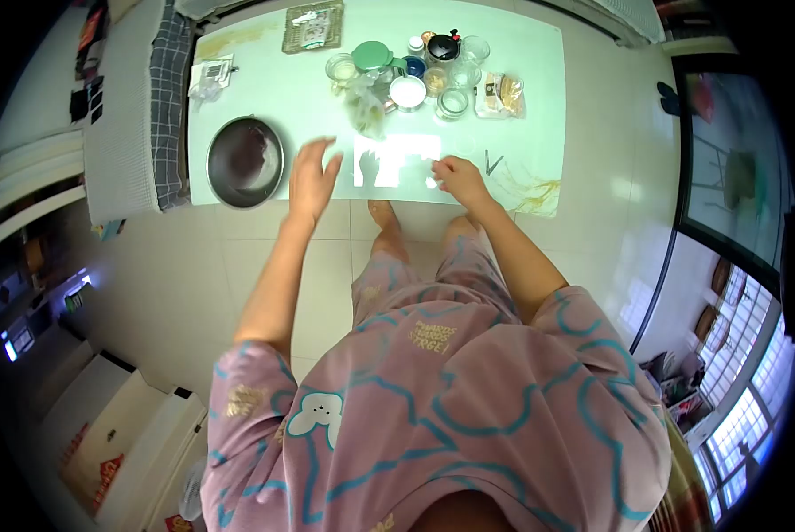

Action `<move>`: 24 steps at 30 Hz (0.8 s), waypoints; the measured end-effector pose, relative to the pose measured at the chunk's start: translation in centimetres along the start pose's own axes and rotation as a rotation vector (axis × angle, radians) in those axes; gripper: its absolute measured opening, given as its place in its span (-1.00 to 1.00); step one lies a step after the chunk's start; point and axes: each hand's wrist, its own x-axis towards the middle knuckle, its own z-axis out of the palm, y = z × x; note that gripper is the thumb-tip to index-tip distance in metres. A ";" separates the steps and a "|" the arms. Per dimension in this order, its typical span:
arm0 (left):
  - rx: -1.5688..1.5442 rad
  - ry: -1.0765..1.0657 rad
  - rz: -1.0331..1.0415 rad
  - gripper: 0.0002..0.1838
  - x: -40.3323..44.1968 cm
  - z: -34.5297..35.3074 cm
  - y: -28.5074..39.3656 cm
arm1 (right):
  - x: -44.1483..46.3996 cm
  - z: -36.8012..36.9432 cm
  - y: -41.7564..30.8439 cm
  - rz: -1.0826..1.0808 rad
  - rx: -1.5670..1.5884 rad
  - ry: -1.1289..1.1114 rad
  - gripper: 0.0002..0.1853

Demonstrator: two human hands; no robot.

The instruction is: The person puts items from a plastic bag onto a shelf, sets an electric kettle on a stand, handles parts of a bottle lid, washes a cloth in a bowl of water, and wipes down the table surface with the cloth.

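Observation:
My left hand point(312, 180) is raised near the table's front edge, its fingers apart and nothing in it. Just left of it stands a wide metal bowl point(245, 163), dark inside with a bright reflection. My right hand point(459, 180) is over the front edge, fingers curled together; whether they hold something small cannot be made out. To its right a small dark V-shaped item point(493, 163) lies on the table. Beyond my hands are a white cup point(407, 92), a green-lidded container point(373, 56), a clear bag with green contents point(365, 108) and an empty glass jar point(452, 105).
The pale green table point(539, 115) also bears a woven basket point(312, 27), a white packet point(211, 74), a black-lidded jar point(443, 47) and a bread-like package point(500, 95). A sofa point(132, 115) stands left; a large dark screen point(734, 160) stands right.

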 end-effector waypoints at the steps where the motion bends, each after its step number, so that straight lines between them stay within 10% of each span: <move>1: 0.021 0.012 0.097 -0.63 3.6 0.5 -0.2 | 1.2 1.1 -0.7 0.023 0.007 0.010 -0.68; 9: 0.354 -0.094 0.357 -0.45 21.5 8.8 1.1 | 12.8 7.9 -5.6 -0.042 0.411 0.187 -0.74; 12: 0.311 -0.491 0.107 -0.25 24.8 10.3 2.3 | 15.4 9.1 -8.2 0.209 0.989 0.132 -0.58; 16: 0.581 -0.496 0.264 -0.36 24.9 10.8 2.4 | 19.3 11.2 -8.1 0.340 1.762 0.102 -0.43; 24: 0.517 -0.364 0.503 -0.59 24.1 11.2 1.1 | 21.3 11.0 -10.7 0.088 2.211 -0.189 -0.50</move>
